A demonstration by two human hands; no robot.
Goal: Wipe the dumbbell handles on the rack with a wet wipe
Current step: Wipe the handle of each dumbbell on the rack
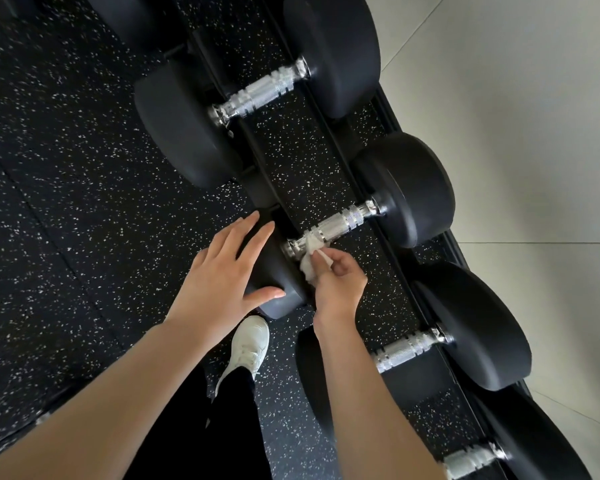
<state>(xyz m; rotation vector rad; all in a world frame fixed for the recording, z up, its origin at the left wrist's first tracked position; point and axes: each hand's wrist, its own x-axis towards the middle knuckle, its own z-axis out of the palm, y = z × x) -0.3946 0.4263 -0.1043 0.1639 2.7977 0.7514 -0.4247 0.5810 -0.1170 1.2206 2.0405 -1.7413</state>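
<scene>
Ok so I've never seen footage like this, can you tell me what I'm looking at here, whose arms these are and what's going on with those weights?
This is one picture from a camera worn on a person's head, looking down, so the arms are the wearer's own. There is no machine. Black dumbbells with shiny metal handles sit in a row on a rack beside a pale wall. The right hand pinches a white wipe against the near end of one handle. The left hand rests open on that dumbbell's near head, probably steadying it. Below are the speckled floor and the person's white shoe.
</scene>
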